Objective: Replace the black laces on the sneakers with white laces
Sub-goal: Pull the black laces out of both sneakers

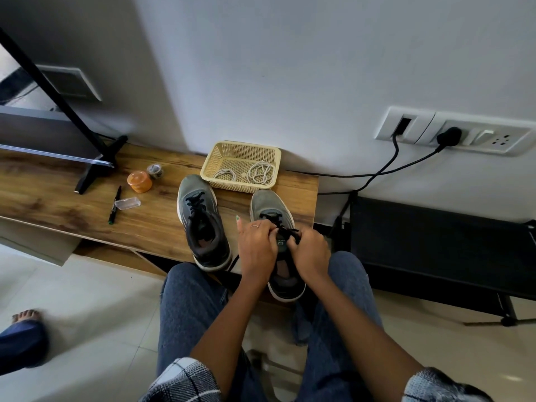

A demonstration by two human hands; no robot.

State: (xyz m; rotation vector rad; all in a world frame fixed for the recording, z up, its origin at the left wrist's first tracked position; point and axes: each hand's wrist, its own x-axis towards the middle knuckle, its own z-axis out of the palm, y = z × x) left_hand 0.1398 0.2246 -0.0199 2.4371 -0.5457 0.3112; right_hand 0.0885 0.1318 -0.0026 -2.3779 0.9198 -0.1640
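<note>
Pinching the black lace [285,232] of the right-hand grey mesh sneaker [274,227] on the wooden shelf [87,192] with both my left hand [258,245] and right hand [310,250], I judge unlacing underway; next, drawing it free of the eyelets.

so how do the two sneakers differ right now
The left sneaker stands alone, untouched, its black laces crossed up the front. The right sneaker sits nearer the table's right edge, with the left hand and right hand both pinching its black lace at the tongue. Its heel overhangs the table edge further. Both are grey with dark heels, toes toward the basket.
</note>
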